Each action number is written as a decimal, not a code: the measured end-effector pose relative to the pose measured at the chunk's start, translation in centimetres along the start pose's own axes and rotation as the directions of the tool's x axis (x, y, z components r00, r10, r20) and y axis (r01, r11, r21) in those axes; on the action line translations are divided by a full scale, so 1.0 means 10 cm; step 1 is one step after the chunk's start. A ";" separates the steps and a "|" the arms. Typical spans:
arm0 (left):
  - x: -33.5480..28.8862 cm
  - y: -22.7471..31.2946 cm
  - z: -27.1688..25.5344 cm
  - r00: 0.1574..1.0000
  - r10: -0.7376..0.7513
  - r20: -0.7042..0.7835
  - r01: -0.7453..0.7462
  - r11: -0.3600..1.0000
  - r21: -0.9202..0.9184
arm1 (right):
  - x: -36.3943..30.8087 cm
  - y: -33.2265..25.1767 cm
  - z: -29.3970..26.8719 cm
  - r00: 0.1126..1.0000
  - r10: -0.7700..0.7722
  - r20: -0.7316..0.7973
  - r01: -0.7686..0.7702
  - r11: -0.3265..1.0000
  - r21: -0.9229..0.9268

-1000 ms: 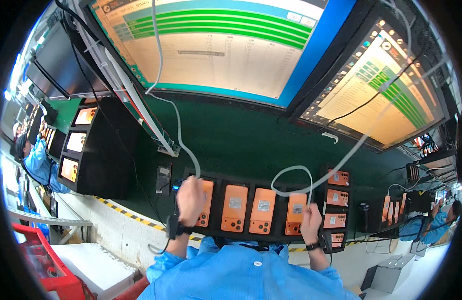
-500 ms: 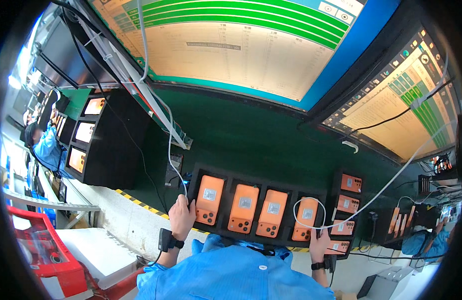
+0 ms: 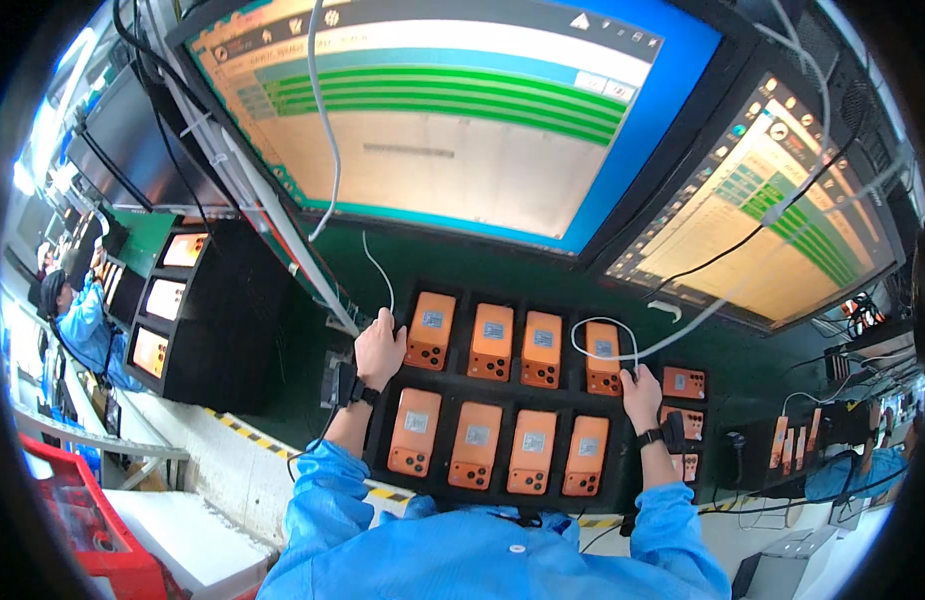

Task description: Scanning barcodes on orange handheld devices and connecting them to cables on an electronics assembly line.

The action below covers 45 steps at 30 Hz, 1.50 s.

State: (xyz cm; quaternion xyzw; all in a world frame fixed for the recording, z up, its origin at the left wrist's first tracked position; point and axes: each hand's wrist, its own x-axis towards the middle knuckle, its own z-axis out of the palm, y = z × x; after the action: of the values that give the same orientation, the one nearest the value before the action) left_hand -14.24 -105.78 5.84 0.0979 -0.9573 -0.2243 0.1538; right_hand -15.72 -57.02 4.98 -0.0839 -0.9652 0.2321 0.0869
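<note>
Several orange phones, back up with pale labels, lie in a black phone tray [image 3: 458,335]. My left hand [image 3: 380,352] is closed at this tray's left end, and a thin white cable [image 3: 379,265] runs down to its fingers. At the right end my right hand [image 3: 642,402] is closed on the tray's edge, a looped white cable [image 3: 580,325] meeting its fingertips. The undersides of both grips are hidden. Nearer to me sits a second black phone tray [image 3: 448,415] with several similar phones, between my forearms. Both wrists wear black bands with small devices.
A large monitor [image 3: 423,130] and a tilted second monitor [image 3: 753,200] stand beyond the trays. More orange phones [image 3: 683,382] lie at the right. A black rack [image 3: 233,315] with lit phones stands left, near a red bin [image 3: 83,510]. Cables hang overhead. People in blue work on both sides.
Both hands and the phone tray between them have moved forward, away from me. A second phone tray now shows nearer to me. The view has shifted, revealing more of the monitors.
</note>
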 end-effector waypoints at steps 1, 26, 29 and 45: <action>0.13 -0.01 0.07 1.000 0.009 0.014 -0.009 1.000 0.007 | 0.14 0.00 0.02 0.999 0.021 0.048 -0.021 1.000 -0.001; 0.06 -0.76 0.17 0.989 -0.070 0.134 0.107 0.948 -0.299 | 0.24 0.94 0.47 0.984 0.175 -0.043 -0.158 0.954 0.255; -0.70 -0.90 -0.08 0.961 -0.251 0.114 0.269 0.943 -0.196 | -0.72 0.96 0.37 0.906 0.327 -0.269 -0.235 0.917 0.323; -1.41 -1.28 0.50 0.873 -0.464 0.153 0.434 0.595 -0.676 | -1.58 1.22 0.70 0.665 0.066 0.744 -0.700 -0.293 0.651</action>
State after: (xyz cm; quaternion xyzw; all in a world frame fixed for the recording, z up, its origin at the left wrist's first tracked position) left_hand -1.24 -111.45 -7.84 0.2751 -0.7433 -0.5944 0.1361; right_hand -0.30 -52.54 -8.84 -0.2670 -0.3550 0.8772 -0.1822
